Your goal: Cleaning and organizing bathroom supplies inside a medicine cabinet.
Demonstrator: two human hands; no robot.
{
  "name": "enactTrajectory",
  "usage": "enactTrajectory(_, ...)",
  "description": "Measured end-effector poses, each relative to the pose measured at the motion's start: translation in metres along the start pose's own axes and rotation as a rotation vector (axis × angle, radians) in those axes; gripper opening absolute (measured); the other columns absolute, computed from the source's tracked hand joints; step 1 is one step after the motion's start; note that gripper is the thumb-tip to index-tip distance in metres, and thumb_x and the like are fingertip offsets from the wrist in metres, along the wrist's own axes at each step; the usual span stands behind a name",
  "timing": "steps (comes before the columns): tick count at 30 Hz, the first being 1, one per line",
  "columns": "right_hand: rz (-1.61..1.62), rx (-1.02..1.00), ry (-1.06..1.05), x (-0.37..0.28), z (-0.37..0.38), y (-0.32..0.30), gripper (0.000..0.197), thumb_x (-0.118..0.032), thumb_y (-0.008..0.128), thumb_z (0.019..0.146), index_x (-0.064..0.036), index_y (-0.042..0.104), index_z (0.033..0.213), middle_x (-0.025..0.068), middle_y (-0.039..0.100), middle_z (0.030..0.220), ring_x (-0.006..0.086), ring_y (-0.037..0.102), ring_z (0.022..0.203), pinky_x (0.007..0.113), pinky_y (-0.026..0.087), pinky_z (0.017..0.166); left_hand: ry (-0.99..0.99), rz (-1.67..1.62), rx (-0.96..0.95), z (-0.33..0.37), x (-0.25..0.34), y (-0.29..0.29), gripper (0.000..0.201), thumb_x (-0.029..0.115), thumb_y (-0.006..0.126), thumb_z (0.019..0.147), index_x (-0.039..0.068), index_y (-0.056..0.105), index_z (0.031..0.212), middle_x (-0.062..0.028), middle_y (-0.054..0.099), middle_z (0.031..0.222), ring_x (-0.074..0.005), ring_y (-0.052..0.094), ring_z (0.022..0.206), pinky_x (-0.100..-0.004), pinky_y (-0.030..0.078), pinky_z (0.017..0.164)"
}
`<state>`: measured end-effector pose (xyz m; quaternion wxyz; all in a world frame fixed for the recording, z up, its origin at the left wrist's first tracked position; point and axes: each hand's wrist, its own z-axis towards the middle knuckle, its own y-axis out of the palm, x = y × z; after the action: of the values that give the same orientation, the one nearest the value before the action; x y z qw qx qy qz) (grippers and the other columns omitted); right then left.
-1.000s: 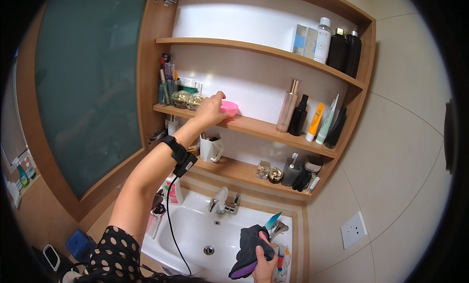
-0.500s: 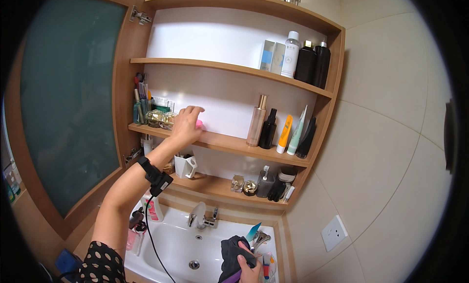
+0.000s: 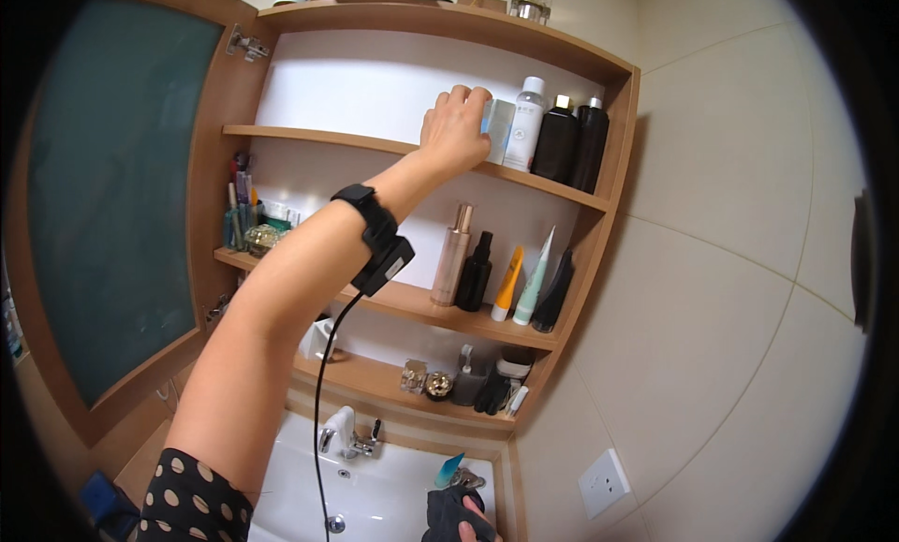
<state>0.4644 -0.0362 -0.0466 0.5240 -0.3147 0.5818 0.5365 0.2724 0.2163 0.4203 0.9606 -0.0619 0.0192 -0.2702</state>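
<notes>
My left hand (image 3: 456,130) is raised to the upper shelf (image 3: 309,137) of a wooden wall cabinet. Its fingers curl around a pale blue box (image 3: 500,130) standing there. A white bottle (image 3: 529,123) and two black bottles (image 3: 558,139) stand right of the box. A black band with a cable sits on that wrist (image 3: 375,233). At the bottom edge my right hand (image 3: 476,526) grips a dark cloth (image 3: 448,516) above the white sink (image 3: 393,495); most of that hand is cut off.
The middle shelf holds a gold bottle (image 3: 452,254), a black bottle, tubes (image 3: 532,280) and a cup of brushes (image 3: 240,214). Small jars (image 3: 426,383) stand on the lower shelf. The cabinet door (image 3: 103,205) hangs open at left. A faucet (image 3: 342,430) and a wall socket (image 3: 604,483) lie below.
My left hand left the pink object on the middle shelf and rose to the upper shelf, onto the pale blue box. The view tilted upward. My right hand stays on the cloth.
</notes>
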Motion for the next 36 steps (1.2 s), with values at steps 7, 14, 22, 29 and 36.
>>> enactTrajectory(7,0.089,0.181,0.107,-0.002,0.006,-0.019,0.031,-0.01,0.067,0.085,0.0026,0.061,0.113,0.0094,0.063,0.106,0.0186,0.06,0.089,0.029,0.049,0.076,0.006,0.177,-0.103,0.034,-0.003,0.044,0.062,0.018,0.071,0.071,0.009,0.047,0.128,-0.0126,0.05,0.127,-0.0351,0.048,0.115,-0.0464,0.044,0.092)
enactTrajectory(14,0.09,0.229,0.155,0.005,0.012,-0.026,0.031,-0.01,0.068,0.085,0.0019,0.061,0.113,0.0096,0.063,0.106,0.0188,0.059,0.09,0.029,0.049,0.077,0.118,0.25,-0.04,0.036,-0.013,0.067,0.052,0.027,0.074,0.073,0.007,0.052,0.116,-0.0113,0.053,0.117,-0.0363,0.05,0.108,-0.0528,0.047,0.081)
enactTrajectory(22,0.066,0.207,0.19,-0.005,0.01,-0.025,0.031,-0.013,0.068,0.085,0.0006,0.062,0.112,0.0086,0.063,0.108,0.0197,0.058,0.095,0.03,0.047,0.083,0.124,0.242,0.106,0.04,-0.003,0.054,0.038,0.024,0.073,0.074,0.012,0.058,0.106,-0.0121,0.054,0.116,-0.0361,0.054,0.098,-0.0458,0.05,0.079)
enactTrajectory(29,0.114,0.166,0.156,0.003,0.001,-0.034,0.032,-0.011,0.066,0.086,0.0024,0.06,0.115,0.0086,0.062,0.111,0.0194,0.058,0.098,0.03,0.046,0.086,0.208,0.184,0.012,0.038,0.017,0.024,0.042,0.034,0.076,0.07,0.016,0.06,0.105,-0.0054,0.064,0.097,-0.0295,0.057,0.095,-0.0404,0.049,0.079)
enactTrajectory(36,0.1,0.1,0.02,-0.013,-0.01,-0.028,0.035,-0.005,0.06,0.086,0.0064,0.058,0.119,0.0144,0.058,0.122,0.0216,0.054,0.111,0.033,0.039,0.099,0.451,0.222,-0.079,0.022,0.0,0.035,0.041,0.035,0.073,0.074,0.009,0.062,0.104,-0.0141,0.066,0.092,-0.0329,0.06,0.088,-0.0396,0.05,0.076)
